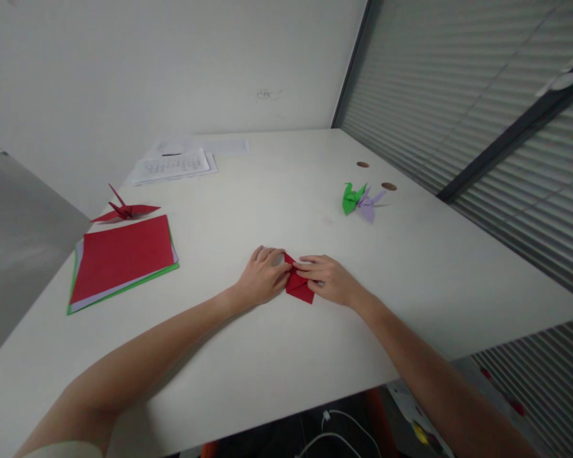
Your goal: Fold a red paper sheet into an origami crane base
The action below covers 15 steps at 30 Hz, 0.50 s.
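A small folded piece of red origami paper (299, 289) lies on the white table in front of me, with crease lines across it. My left hand (263, 277) grips its left edge, with thumb and fingertips pressed together there. From the other side, my right hand (332, 280) has its fingers closed on the paper's upper right part. The fingertips of both hands nearly meet and cover some of the folds.
At the left, a stack of red, lilac and green sheets (124, 257) lies near a red paper crane (125, 211). Written papers (172, 166) sit farther back. Green (352, 198) and lilac (368, 207) paper cranes stand at the right, near two round table holes. Blinds (458, 95) flank the table.
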Each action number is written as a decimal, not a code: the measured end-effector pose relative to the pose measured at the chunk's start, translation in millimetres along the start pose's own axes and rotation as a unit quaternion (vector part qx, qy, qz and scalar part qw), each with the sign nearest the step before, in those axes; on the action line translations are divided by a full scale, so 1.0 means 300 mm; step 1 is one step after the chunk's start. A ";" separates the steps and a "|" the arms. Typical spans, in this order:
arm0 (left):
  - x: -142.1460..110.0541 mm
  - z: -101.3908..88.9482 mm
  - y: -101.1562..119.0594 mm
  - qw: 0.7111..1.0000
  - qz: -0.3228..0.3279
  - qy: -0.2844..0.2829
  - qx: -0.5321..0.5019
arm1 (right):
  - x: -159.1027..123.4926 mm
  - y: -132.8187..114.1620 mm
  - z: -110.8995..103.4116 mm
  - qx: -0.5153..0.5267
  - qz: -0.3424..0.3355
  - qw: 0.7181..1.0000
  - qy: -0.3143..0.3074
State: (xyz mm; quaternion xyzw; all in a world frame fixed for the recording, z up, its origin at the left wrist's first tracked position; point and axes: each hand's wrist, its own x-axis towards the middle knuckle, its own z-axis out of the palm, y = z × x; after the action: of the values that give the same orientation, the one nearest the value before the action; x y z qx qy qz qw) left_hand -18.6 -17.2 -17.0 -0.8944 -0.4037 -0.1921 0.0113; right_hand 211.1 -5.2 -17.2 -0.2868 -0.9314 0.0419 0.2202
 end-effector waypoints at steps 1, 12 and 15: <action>0.000 -0.001 0.001 1.000 -0.001 0.004 -0.002 | 0.000 -0.001 0.000 -0.001 0.000 1.000 0.000; 0.006 -0.002 -0.003 0.999 0.048 -0.005 -0.023 | -0.003 0.004 0.006 0.000 0.007 1.000 0.000; 0.006 -0.003 -0.003 0.999 0.039 -0.007 -0.010 | -0.003 0.003 0.001 0.000 0.008 1.000 -0.004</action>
State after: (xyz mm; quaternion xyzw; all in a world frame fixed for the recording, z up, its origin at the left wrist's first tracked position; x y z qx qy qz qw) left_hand -18.5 -15.5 -15.6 -0.9109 -0.3667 -0.1893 0.0073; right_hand 212.0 -5.0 -18.0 -0.2943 -0.9299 0.0450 0.2157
